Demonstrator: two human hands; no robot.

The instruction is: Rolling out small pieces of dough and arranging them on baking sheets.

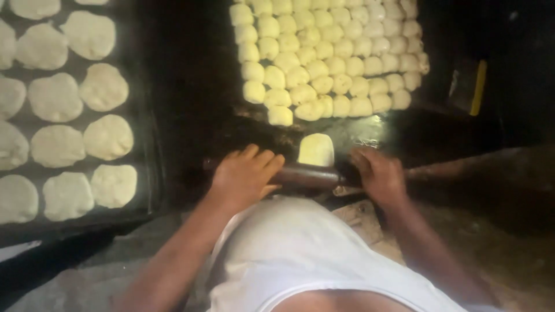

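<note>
A dark wooden rolling pin (309, 174) lies across the dark work surface just in front of me. My left hand (245, 173) presses down on its left part with the fingers spread over it. My right hand (377, 173) covers its right end. One pale piece of dough (316, 149), partly flattened, lies right behind the pin between my two hands. Behind it sit several rows of small dough balls (326, 55) packed tightly together.
A dark baking tray (151, 144) on the left holds several flattened dough rounds (69, 115) in rows. A yellow-edged object (477, 86) stands at the far right. My white shirt (300, 254) fills the lower middle of the view.
</note>
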